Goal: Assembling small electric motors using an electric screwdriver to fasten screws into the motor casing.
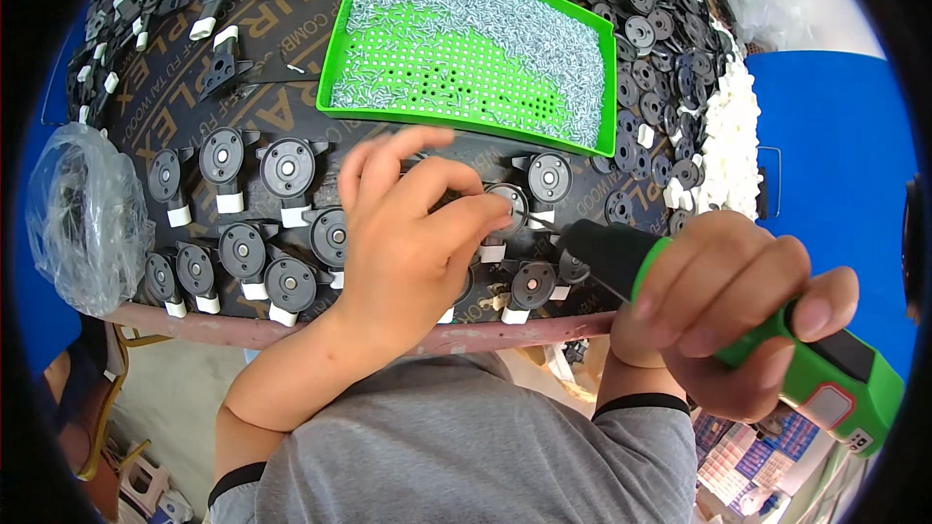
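Note:
My right hand (723,306) is wrapped round a green and black electric screwdriver (837,380), held sideways with its black nose to the left. The thin bit reaches a round black part with a white foot (517,202). On that same part, my left hand (403,238) has its thumb and index fingertip pinched together beside the bit tip; whatever lies between them is too small to make out. Its other fingers are curled loosely above. Rows of similar wheel-shaped parts (288,168) lie around the left hand, some partly hidden beneath it.
Beyond my hands sits a green perforated tray (326,68) with many small silver screws. Loose black discs (641,32) and a heap of white pieces (733,141) lie at the right. A clear plastic bag (85,218) hangs at the left edge; black brackets (225,73) lie far left.

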### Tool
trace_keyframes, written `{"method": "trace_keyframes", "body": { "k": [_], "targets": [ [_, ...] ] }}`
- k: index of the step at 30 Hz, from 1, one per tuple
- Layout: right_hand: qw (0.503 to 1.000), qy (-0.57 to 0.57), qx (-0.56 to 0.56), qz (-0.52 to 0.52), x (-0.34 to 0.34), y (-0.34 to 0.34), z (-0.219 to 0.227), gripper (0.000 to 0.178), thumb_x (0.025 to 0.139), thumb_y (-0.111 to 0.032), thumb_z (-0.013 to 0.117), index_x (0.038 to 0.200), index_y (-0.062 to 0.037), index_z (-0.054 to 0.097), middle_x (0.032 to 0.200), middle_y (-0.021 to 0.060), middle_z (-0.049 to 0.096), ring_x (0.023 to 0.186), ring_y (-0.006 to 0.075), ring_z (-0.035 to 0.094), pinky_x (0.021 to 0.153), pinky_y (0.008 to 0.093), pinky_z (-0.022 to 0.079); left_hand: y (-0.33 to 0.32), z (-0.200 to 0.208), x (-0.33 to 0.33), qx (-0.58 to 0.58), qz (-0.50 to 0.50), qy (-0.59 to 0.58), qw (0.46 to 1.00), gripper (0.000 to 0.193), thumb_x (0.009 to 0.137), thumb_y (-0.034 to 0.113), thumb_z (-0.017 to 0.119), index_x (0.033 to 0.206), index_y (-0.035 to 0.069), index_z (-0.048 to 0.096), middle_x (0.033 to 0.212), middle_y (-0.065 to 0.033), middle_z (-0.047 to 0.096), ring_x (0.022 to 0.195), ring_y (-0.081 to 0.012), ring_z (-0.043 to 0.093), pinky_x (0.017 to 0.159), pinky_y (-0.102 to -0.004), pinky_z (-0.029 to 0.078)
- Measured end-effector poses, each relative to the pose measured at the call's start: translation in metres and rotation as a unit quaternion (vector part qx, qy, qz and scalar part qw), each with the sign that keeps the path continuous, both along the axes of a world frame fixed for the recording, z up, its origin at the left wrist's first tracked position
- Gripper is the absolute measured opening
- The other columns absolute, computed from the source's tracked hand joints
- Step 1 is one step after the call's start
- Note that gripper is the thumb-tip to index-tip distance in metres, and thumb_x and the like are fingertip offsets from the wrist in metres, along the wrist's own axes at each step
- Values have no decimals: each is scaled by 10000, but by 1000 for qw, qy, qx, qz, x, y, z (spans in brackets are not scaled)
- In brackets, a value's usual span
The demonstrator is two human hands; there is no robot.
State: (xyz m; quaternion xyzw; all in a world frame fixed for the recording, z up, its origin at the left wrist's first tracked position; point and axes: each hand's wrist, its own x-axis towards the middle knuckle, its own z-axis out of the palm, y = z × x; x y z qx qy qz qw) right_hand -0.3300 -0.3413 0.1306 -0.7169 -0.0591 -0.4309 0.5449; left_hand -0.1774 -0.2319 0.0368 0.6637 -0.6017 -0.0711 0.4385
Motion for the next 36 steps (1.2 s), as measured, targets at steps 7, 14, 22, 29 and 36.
{"method": "trace_keyframes", "body": {
  "k": [7, 14, 22, 29, 36],
  "targets": [
    [990, -124, 26, -58, 3, 11, 6, 230, 889, -137, 612, 1064, -16, 524, 673, 60, 543, 483, 147, 537, 448, 270, 514, 3, 8, 1, 47, -111, 469, 875, 143, 914, -38, 647, 1044, -34, 706, 1009, -95, 707, 946, -153, 653, 834, -272, 518],
    [977, -186, 31, -99, 9, 19, 10, 223, 833, -107, 688, 975, -19, 540, 620, 45, 569, 425, 114, 541, 393, 226, 509, 2, 10, 1, 93, -138, 633, 756, 153, 930, -39, 619, 1070, -32, 680, 1003, -133, 726, 968, -192, 691, 895, -308, 539],
    [986, -140, 36, -84, 6, 16, 8, 247, 850, -130, 674, 1025, -17, 542, 636, 45, 575, 435, 118, 551, 407, 233, 517, 2, 9, -3, 90, -139, 618, 768, 141, 930, -48, 614, 1055, -33, 677, 1018, -144, 726, 975, -197, 696, 897, -310, 545],
    [995, -57, 28, -79, 3, 16, 12, 247, 927, -160, 568, 1123, -31, 491, 689, 72, 559, 494, 154, 542, 465, 284, 521, 1, 7, -1, 49, -63, 234, 969, 379, 789, 53, 780, 1156, 43, 683, 1102, -65, 716, 1185, -262, 580, 993, -387, 436],
    [995, 77, 41, -43, 9, 8, -10, 233, 973, -141, 544, 1166, -96, 422, 711, 86, 563, 528, 199, 546, 512, 369, 507, -2, 3, -6, 110, -6, -41, 993, 564, 590, 205, 871, 1125, 126, 710, 1180, 7, 623, 1380, -324, 371, 1074, -526, 230]
  ]
}}
